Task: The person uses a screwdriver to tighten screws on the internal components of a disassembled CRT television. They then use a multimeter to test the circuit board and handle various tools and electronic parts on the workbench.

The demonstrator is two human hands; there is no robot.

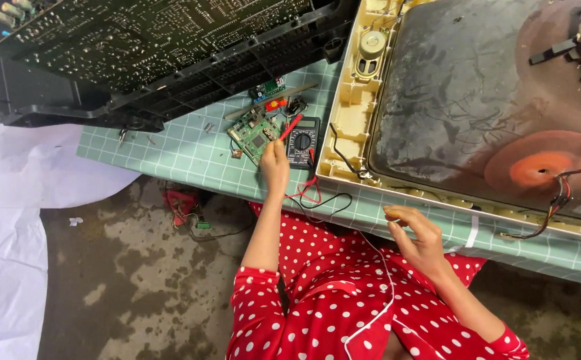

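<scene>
Fingers of the left hand (275, 162) pinch the lower end of a red probe (290, 127), a thin stick whose long axis runs on a slant, its free end pointing far and to the right, lying over the near-left corner of a dark multimeter (302, 141). Just left of the probe sits a small green circuit board (254, 135), flat on the green grid-patterned table cover (184, 153), with the hand touching its near-right edge. Red and black leads (314, 193) loop from the meter toward the near edge of the table. The right hand (418, 235) hangs at that near edge, well apart from the probe, fingers loosely curled and narrow; whether they grip anything cannot be told, though a thin white cord (384, 267) runs just beside them over the red polka-dot clothing. To the right lies a large cream plastic casing (350, 100), face down like a shallow tray, holding a dusty grey picture tube (464, 100) and a small round speaker (372, 45) in its far-left corner. At far left a black chassis (50, 100) carries a big dark circuit board (157, 33), tilted.
</scene>
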